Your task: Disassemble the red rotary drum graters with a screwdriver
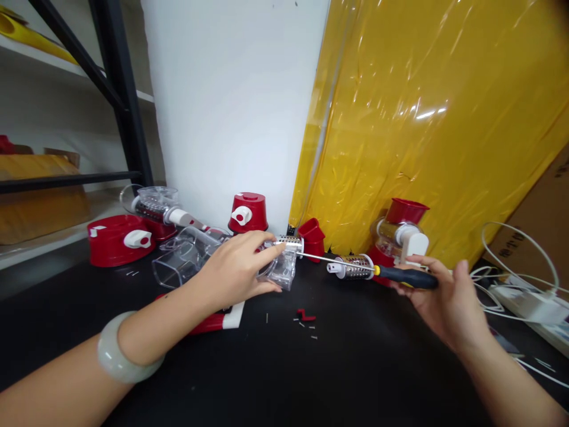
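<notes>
My left hand (242,261) is closed on a clear plastic grater housing (282,274), its fingers over the top and the thumb low at the side. In my right hand (448,302) lies a screwdriver (406,276) with a dark handle and yellow collar, the fingers behind the handle. Its long shaft points left, and the tip reaches the housing by my left fingers. Beneath the shaft rests a metal grater drum (355,267) with white ends. On the black table in front are a small red plastic piece (304,315) and several screws (312,327).
Red grater bases (116,242) stand at the left and back. Clear parts (175,264) lie beside my left forearm. An assembled red-and-clear grater (402,231) stands back right. White cables and a power strip (533,308) occupy the right edge. Yellow sheeting (422,118) hangs behind.
</notes>
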